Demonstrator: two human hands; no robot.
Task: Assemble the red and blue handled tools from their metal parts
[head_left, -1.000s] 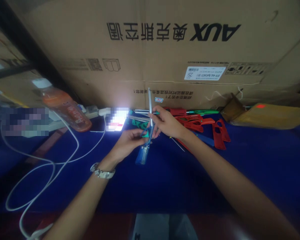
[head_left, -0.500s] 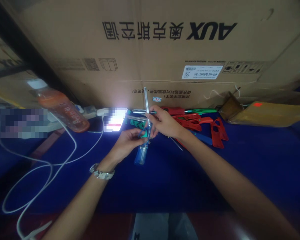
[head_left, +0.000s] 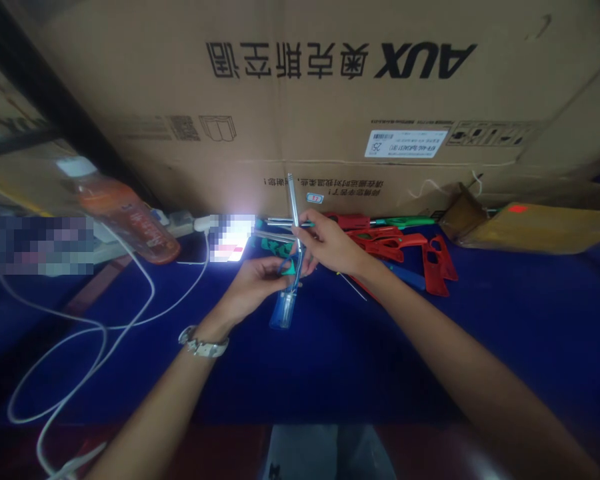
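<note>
A partly assembled long-nozzle lighter (head_left: 283,313) is held between my hands above the blue tabletop. Its clear blue lower part hangs down and its metal tube (head_left: 293,198) points up and away. My left hand (head_left: 253,283) is closed, pinching a small teal piece (head_left: 289,268) with a thin blue loop at the lighter's middle. With thumb and fingers, my right hand (head_left: 333,248) grips the metal tube near its lower end. Fingers hide much of the joint between tube and body. Just behind my hands lie more metal tubes (head_left: 280,235).
Several red plastic lighter shells (head_left: 386,241) lie right of my hands, with a thin screwdriver-like rod (head_left: 353,287). On the left are a lit phone (head_left: 233,238), a drink bottle (head_left: 127,210) and white cables (head_left: 153,290). A cardboard box (head_left: 300,100) stands behind; a yellowish package (head_left: 530,229) lies right.
</note>
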